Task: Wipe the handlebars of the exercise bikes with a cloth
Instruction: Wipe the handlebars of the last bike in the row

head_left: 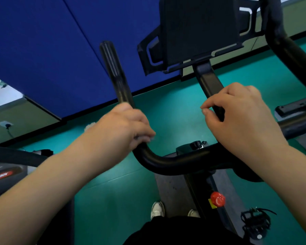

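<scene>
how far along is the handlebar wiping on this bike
Nothing shows as finished. In hand: the left hand grips the cloth around the left handlebar near its bend. The right hand holds the centre post. Left: the upper left bar and right handlebar.

The pale fluffy cloth is almost wholly hidden under the blurred left hand, only tufts showing. The black ribbed console holder is cut off by the top edge.

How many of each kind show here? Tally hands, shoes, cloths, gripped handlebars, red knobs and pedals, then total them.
hands: 2
shoes: 2
cloth: 1
gripped handlebars: 1
red knob: 1
pedal: 1
Total: 8
</scene>
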### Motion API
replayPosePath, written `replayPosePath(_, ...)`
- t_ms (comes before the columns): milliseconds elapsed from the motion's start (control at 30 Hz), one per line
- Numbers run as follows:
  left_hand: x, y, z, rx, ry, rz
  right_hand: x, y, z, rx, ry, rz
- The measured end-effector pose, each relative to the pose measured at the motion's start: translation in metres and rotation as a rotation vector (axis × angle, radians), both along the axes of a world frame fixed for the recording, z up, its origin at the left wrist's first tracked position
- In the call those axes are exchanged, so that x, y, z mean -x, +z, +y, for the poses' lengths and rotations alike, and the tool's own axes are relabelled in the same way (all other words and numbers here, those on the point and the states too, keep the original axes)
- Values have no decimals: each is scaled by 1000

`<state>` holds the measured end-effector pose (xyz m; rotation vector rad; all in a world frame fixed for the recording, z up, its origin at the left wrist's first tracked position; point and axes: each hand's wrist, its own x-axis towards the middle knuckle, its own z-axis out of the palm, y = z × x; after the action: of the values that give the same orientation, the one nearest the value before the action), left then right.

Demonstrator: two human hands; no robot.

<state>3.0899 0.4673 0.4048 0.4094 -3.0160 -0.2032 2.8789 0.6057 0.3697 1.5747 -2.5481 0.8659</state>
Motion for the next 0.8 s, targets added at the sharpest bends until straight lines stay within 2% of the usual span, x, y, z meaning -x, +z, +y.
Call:
replayPosePath(100, 10, 7, -25, 102, 108, 22, 1, 0, -4, -12, -18, -9)
replayPosePath(200, 11, 3, -19, 159, 25, -27, 1, 0, -3, -7, -29, -19)
replayPosePath(300, 8, 3, -16, 77, -72, -92, 0, 0, -3, -11, -39, -4)
replayPosePath(500, 15, 3, -34, 79, 61, -54, 0, 0, -3, -19, -39, 11)
replayPosePath(667, 15, 1, -3, 46, -42, -147, 1, 0, -3, -33, -36, 20)
replayPosePath(800, 17, 4, -6, 43, 26, -155, 1, 0, -3, -23, -38, 13)
